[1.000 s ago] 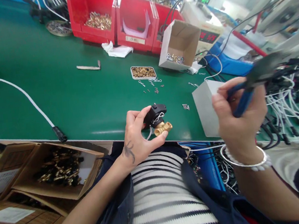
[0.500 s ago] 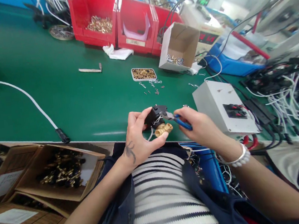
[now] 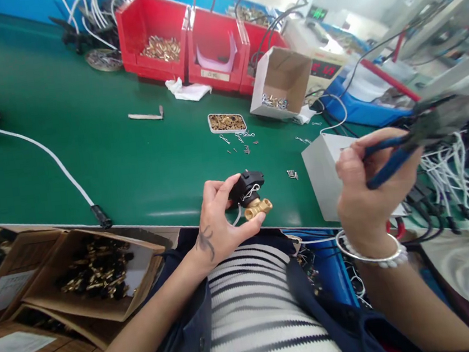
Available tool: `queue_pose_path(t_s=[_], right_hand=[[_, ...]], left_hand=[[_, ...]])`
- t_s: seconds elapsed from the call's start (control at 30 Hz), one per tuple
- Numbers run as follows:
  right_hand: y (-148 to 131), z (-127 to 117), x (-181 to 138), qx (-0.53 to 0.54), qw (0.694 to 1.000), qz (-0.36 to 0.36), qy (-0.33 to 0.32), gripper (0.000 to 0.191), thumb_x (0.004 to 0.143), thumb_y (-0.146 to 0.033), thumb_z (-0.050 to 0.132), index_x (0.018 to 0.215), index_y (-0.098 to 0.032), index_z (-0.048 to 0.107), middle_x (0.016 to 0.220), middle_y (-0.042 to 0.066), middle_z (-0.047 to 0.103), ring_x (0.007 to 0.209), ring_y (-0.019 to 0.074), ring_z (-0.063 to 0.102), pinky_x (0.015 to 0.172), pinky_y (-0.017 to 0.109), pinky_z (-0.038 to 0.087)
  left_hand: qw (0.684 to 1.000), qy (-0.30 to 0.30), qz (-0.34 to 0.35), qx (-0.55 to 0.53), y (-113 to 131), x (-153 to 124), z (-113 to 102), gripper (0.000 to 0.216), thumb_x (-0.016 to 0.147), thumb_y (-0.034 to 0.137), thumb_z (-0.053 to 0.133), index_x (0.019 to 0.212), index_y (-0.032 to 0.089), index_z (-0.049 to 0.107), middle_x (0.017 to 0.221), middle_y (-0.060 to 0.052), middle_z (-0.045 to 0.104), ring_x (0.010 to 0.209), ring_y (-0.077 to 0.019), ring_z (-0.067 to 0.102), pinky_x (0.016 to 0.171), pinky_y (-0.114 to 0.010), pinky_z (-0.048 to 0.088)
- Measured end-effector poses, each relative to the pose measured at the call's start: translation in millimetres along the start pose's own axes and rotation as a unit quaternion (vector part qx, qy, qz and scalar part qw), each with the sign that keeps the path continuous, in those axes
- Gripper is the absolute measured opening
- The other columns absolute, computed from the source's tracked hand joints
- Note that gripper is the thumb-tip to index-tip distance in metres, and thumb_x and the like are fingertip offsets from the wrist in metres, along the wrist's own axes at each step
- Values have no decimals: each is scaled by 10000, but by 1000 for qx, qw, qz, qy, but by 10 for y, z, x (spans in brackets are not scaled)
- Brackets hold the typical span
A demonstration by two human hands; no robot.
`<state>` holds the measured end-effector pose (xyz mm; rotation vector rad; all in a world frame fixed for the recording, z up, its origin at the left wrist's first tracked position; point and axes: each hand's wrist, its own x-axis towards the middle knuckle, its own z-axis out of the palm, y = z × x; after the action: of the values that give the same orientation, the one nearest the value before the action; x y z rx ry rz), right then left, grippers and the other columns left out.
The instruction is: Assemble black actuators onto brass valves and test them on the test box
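My left hand point(image 3: 222, 217) grips a small valve point(image 3: 246, 188) near the bench's front edge. Its upper part is a black housing, and a brass pipe fitting point(image 3: 258, 208) forms the lower end, with my thumb against it. A silver wire clip point(image 3: 251, 191) sits across the neck of the housing. Off to the right, raised above a grey metal box, my right hand point(image 3: 373, 183) is closed around blue-handled pliers point(image 3: 393, 160). The pliers' head points right and is smeared by motion. A white cable point(image 3: 237, 214) hangs behind my left fingers.
On the green bench point(image 3: 164, 155) lie a dish of brass parts point(image 3: 226, 122), loose clips and screws point(image 3: 292, 174). Behind stand red bins point(image 3: 155, 41) and a small carton point(image 3: 280, 80). The grey metal box point(image 3: 319, 177) is at right; cartons of brass fittings point(image 3: 97, 271) stand below left.
My right hand has pulled the pliers away from the valve, moving up and right over the grey box. The left hand still holds the valve in nearly the same spot.
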<state>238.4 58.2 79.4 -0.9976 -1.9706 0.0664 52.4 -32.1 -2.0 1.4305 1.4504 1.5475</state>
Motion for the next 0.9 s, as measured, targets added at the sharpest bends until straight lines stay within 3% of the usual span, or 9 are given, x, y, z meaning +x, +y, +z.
queue_pose_path(t_s=[0.13, 0.17, 0.27, 0.3, 0.4, 0.47, 0.57, 0.7, 0.9], right_hand=[[52, 20, -40, -20, 946, -67, -317, 126, 893, -186, 511, 982, -233, 587, 807, 27, 584, 658, 193, 568, 577, 301, 451], [49, 18, -43, -28, 950, -62, -304, 135, 884, -175, 524, 986, -228, 595, 797, 23, 588, 648, 187, 565, 577, 295, 445], [0, 20, -58, -43, 996, 0, -72, 133, 888, -187, 559, 1011, -224, 592, 811, 18, 594, 645, 177, 554, 608, 298, 453], [-20, 28, -72, -34, 998, 7, -55, 121, 888, -198, 563, 1003, -222, 594, 813, 19, 601, 646, 177, 557, 611, 298, 461], [-48, 74, -154, 29, 966, 7, -258, 119, 885, -207, 534, 968, -213, 620, 824, 31, 655, 681, 192, 617, 624, 300, 504], [-16, 115, -234, 45, 944, 49, -323, 162, 902, -265, 543, 1023, -203, 631, 879, 49, 695, 735, 214, 662, 665, 320, 539], [99, 203, -379, -14, 962, 100, -253, 367, 904, -419, 598, 1187, -184, 606, 1006, 111, 699, 867, 279, 683, 767, 418, 568], [173, 310, -519, -51, 966, 25, -251, 383, 861, -402, 668, 1181, -191, 657, 1221, 191, 633, 1174, 386, 580, 989, 609, 469], [-262, 37, -318, 245, 959, 20, -141, 291, 941, -265, 621, 1227, -314, 626, 1167, 65, 671, 1069, 244, 650, 932, 449, 558]], left_hand=[[1000, -6, -4, 1, 21, 11, -4, 671, 715, 321, 765, 1328, 209, 515, 1100, -58, 458, 1059, -203, 555, 859, -365, 594], [1000, -7, -5, 2, 26, 13, -3, 672, 713, 323, 764, 1326, 204, 517, 1098, -58, 460, 1050, -203, 559, 854, -365, 595], [1000, -8, -6, 8, 27, 13, 5, 676, 711, 332, 758, 1326, 188, 518, 1103, -64, 466, 1033, -202, 569, 835, -359, 595], [1000, -9, -5, 11, 22, 10, 10, 677, 712, 334, 757, 1328, 189, 517, 1104, -65, 469, 1035, -203, 571, 834, -359, 596], [1000, -7, 0, 20, 13, -4, 17, 668, 726, 326, 749, 1336, 204, 506, 1114, -66, 485, 1060, -210, 577, 845, -360, 594], [998, 11, 24, 55, 45, -9, -1, 672, 736, 325, 746, 1345, 207, 488, 1136, -76, 503, 1072, -223, 573, 857, -378, 588], [981, 65, 108, 149, 198, 7, -85, 709, 739, 351, 760, 1360, 213, 448, 1163, -92, 539, 1056, -241, 563, 875, -408, 566], [948, 93, 220, 211, 533, 45, -252, 712, 756, 375, 769, 1358, 218, 422, 1171, -96, 582, 1055, -247, 573, 904, -395, 543], [929, 63, 273, 241, 862, -7, -346, 718, 756, 397, 780, 1349, 197, 430, 1136, -93, 601, 1040, -248, 580, 929, -377, 525]])
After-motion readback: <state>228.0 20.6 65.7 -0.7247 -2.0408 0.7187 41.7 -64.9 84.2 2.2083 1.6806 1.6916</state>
